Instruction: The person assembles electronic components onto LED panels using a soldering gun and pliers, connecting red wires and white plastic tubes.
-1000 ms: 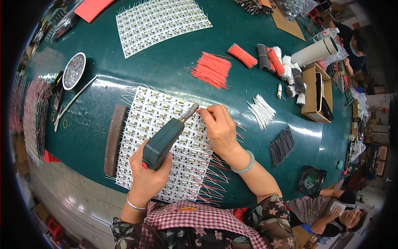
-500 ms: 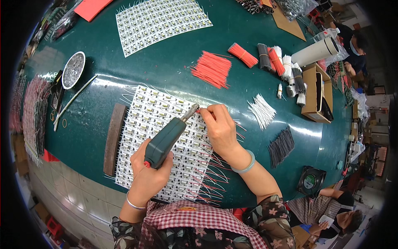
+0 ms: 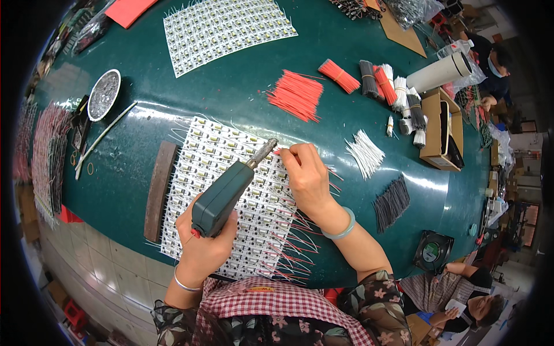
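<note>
My left hand (image 3: 203, 249) is closed around the handle of a dark green soldering gun (image 3: 221, 195). Its metal tip hangs over the upper right corner of a white circuit board panel (image 3: 199, 173) bearing rows of small components. At that corner, my right hand (image 3: 309, 180) pinches a short red wire (image 3: 277, 151) between thumb and fingers, close to the tip but apart from it. Red and white wires (image 3: 297, 242) stick out along the panel's right edge. A brown bar (image 3: 160, 193) lies along its left side.
Loose red wires (image 3: 295, 96), white wires (image 3: 365, 154) and black wires (image 3: 392, 203) lie in piles. Beyond are tied wire bundles (image 3: 398, 92), a cardboard box (image 3: 433, 130) and another panel (image 3: 231, 34). A bowl (image 3: 104, 95) stands left, a small fan (image 3: 433, 251) right. Two people are at right.
The soldering gun has shifted slightly left, and its tip has drawn away from the red wire. My right hand stays nearly in place, still pinching.
</note>
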A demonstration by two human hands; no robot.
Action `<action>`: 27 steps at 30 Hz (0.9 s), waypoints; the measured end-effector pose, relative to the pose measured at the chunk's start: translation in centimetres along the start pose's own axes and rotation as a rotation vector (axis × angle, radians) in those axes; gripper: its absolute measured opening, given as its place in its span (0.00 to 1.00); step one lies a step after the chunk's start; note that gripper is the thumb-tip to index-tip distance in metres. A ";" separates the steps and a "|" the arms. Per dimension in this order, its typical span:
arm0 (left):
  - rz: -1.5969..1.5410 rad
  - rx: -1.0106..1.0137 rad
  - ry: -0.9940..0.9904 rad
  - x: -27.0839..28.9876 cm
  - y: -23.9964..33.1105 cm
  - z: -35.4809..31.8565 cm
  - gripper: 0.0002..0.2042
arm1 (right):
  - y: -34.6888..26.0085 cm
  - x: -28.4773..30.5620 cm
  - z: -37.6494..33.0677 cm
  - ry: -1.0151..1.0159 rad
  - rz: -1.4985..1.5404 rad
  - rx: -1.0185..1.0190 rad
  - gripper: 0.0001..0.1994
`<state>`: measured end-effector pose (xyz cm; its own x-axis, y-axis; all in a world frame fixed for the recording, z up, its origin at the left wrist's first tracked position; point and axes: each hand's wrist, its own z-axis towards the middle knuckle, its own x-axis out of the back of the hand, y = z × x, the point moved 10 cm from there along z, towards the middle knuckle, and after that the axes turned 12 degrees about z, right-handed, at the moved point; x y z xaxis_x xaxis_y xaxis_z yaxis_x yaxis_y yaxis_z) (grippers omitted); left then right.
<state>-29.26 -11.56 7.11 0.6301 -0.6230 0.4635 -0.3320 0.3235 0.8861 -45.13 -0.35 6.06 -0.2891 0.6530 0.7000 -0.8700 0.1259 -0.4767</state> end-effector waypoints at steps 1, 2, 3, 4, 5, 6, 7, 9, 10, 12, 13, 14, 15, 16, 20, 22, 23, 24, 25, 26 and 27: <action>-0.001 -0.001 0.001 0.1 0.0 0.0 0.09 | -0.1 0.1 0.0 0.006 -0.007 0.006 0.13; -0.017 0.014 -0.009 0.0 -0.2 -0.1 0.09 | -0.2 0.2 0.1 0.006 -0.008 0.007 0.13; -0.032 0.028 -0.020 -0.1 -0.4 -0.1 0.10 | -0.3 0.2 0.1 0.005 -0.011 0.006 0.13; -0.032 0.028 -0.019 -0.1 -0.6 -0.2 0.10 | -0.3 0.2 0.1 0.003 -0.011 0.005 0.13; -0.024 0.003 -0.012 -0.1 -0.7 -0.2 0.10 | -0.3 0.2 0.1 0.004 -0.010 0.005 0.13; -0.017 -0.022 -0.006 -0.1 -0.5 -0.2 0.09 | -0.2 0.2 0.1 0.004 -0.008 0.005 0.13; -0.017 -0.022 -0.006 -0.1 -0.5 -0.2 0.09 | -0.2 0.1 0.1 0.005 -0.007 0.004 0.13; 0.006 0.006 -0.023 -0.3 -0.8 -0.2 0.09 | -0.1 0.1 0.0 0.009 -0.005 0.003 0.13; 0.006 0.006 -0.023 -0.3 -0.8 -0.2 0.09 | -0.1 0.2 -0.1 0.013 -0.001 0.002 0.13; -0.016 0.021 -0.007 -0.3 -1.0 -0.2 0.09 | -0.2 0.2 0.0 0.015 0.005 0.003 0.13; -0.017 0.021 -0.009 -0.3 -0.9 -0.2 0.09 | -0.2 0.2 0.0 0.018 0.009 0.004 0.13; -0.009 0.025 -0.013 -0.3 -0.8 -0.2 0.09 | -0.1 0.3 -0.1 0.018 0.007 0.003 0.13; -0.001 0.029 -0.018 -0.4 -0.8 -0.1 0.09 | 0.0 0.2 -0.1 0.010 0.012 -0.003 0.13; 0.000 0.030 -0.018 -0.3 -0.6 -0.1 0.09 | 0.0 0.2 -0.2 0.002 0.018 -0.009 0.13; 0.072 -0.009 -0.020 -0.4 -0.2 0.1 0.09 | 0.0 0.1 -0.1 -0.004 0.022 -0.008 0.13; 0.086 -0.009 -0.033 -0.5 -0.3 0.1 0.09 | 0.0 0.1 -0.1 -0.006 0.026 -0.004 0.13; 0.085 -0.012 -0.044 -0.6 -0.4 0.2 0.09 | 0.0 0.1 -0.1 -0.006 0.026 -0.004 0.13; 0.084 -0.015 -0.055 -0.8 -0.4 0.2 0.08 | -0.1 0.1 0.0 -0.005 0.024 -0.002 0.13; 0.083 -0.015 -0.056 -0.8 -0.4 0.3 0.08 | -0.1 0.1 0.0 -0.005 0.020 -0.002 0.13; 0.113 -0.014 -0.062 -0.9 -0.3 0.3 0.08 | 0.0 0.2 -0.1 -0.005 0.018 -0.003 0.13; 0.144 -0.013 -0.069 -1.0 -0.2 0.4 0.07 | 0.0 0.2 -0.1 -0.006 0.015 -0.002 0.13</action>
<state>-30.08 -11.25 6.44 0.5273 -0.6166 0.5847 -0.4055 0.4220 0.8108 -45.14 -0.17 6.11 -0.3044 0.6500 0.6963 -0.8648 0.1178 -0.4880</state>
